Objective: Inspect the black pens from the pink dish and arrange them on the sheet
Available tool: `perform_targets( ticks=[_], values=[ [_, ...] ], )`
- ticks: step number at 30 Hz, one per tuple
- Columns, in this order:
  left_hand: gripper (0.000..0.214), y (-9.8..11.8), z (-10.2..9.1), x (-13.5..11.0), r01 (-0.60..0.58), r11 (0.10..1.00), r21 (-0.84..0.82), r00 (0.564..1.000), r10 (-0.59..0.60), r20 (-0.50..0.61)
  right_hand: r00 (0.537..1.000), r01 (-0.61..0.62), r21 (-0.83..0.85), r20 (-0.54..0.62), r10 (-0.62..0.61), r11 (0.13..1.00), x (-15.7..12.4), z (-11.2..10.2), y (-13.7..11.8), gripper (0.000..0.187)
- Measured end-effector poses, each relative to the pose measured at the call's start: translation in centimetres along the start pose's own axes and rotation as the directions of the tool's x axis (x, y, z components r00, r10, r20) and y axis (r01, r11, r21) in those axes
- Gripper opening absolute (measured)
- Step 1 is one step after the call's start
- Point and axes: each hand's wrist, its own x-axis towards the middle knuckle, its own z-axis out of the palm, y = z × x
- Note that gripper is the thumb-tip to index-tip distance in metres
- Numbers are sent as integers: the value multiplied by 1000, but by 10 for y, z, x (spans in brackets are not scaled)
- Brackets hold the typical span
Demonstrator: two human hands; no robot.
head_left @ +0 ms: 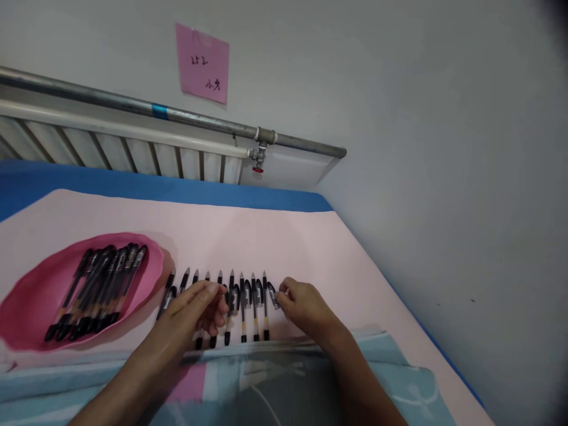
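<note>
Several uncapped black pens (265, 307) lie in a row on the pink table surface, tips pointing away from me. Loose black caps (247, 293) lie between them. At the right end of the row my right hand (306, 305) pinches a pen cap (272, 294) between thumb and fingers, beside the last pen. My left hand (195, 307) hovers over the left half of the row, its fingers loosely bent and apart, with nothing visible in it. It hides parts of several pens and caps beneath it.
A pink oval tray (26, 296) with several capped black pens (100, 290) stands at the left. A patterned light-blue cloth (399, 378) covers the near edge. Behind the table are a radiator (133, 154), a metal pipe (204, 121) and the wall, with a pink note (203, 71).
</note>
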Motion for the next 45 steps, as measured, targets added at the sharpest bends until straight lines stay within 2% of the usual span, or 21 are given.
perform_targets(
  ticks=[8,13,28,34,38,40,42,45],
  values=[
    [32,0,-2,1,-5,999,47,1000,5,10,1000,21,134,9,-22,991,-1,1,4,11],
    [31,0,-2,1,-7,997,71,1000,6,17,999,-8,222,52,-4,975,-2,2,3,24],
    [32,-3,0,1,-47,991,128,999,48,-4,999,49,286,9,-54,957,4,12,6,25],
    [31,-5,-3,3,-61,991,123,998,59,19,998,58,257,1,-60,965,5,12,4,23],
    [29,-3,-5,3,-76,972,222,996,65,59,996,89,217,-13,-88,972,2,8,0,23],
    [27,1,-6,1,-120,943,310,992,99,84,995,102,210,-21,-100,972,1,5,-2,24],
    [26,5,-9,2,-211,905,368,977,193,86,998,64,213,-38,-57,975,3,3,0,31],
    [23,18,-27,8,-322,788,525,925,380,-3,996,31,209,-85,-14,978,12,4,6,34]
  ],
)
